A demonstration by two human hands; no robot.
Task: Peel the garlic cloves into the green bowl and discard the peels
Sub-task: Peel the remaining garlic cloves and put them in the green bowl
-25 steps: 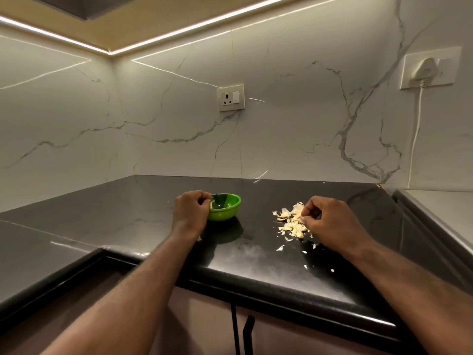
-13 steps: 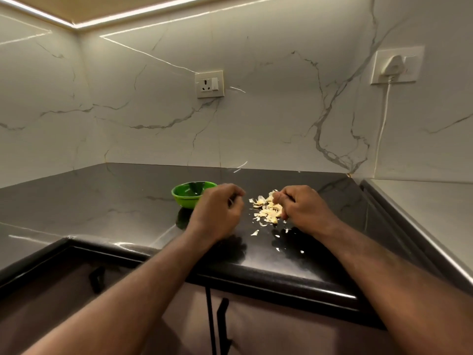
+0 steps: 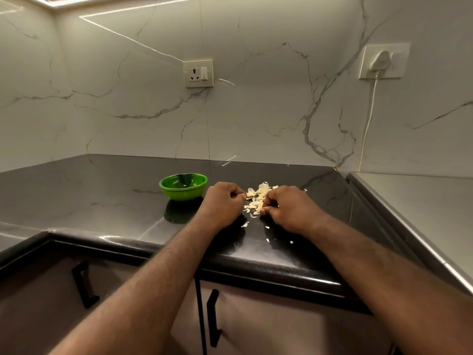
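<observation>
Nearest the viewer, cabinet doors (image 3: 281, 324) with black handles (image 3: 213, 317) sit beneath the rounded front edge of a black countertop (image 3: 102, 201). Two bare forearms reach over this edge. The left hand (image 3: 222, 203) and right hand (image 3: 286, 208) rest knuckles-up on the counter, close together, with the garlic peels (image 3: 256, 199) between them. The fingers of both hands are curled inward and their tips meet the left and right margins of the pile. Whether either hand pinches a peel or a clove cannot be told, since the fingertips are hidden under the knuckles. A few small scraps (image 3: 267, 239) lie scattered nearer the counter edge. The green bowl (image 3: 183, 187) stands upright just left of the left hand, apart from it; its contents cannot be made out. A pale grey surface (image 3: 422, 206) adjoins the counter on the right. Behind, the veined marble wall (image 3: 256, 111) carries a switched socket (image 3: 199, 73) above the bowl and, farther right, a white plug (image 3: 381, 60) with its cord (image 3: 368, 119) hanging down.
</observation>
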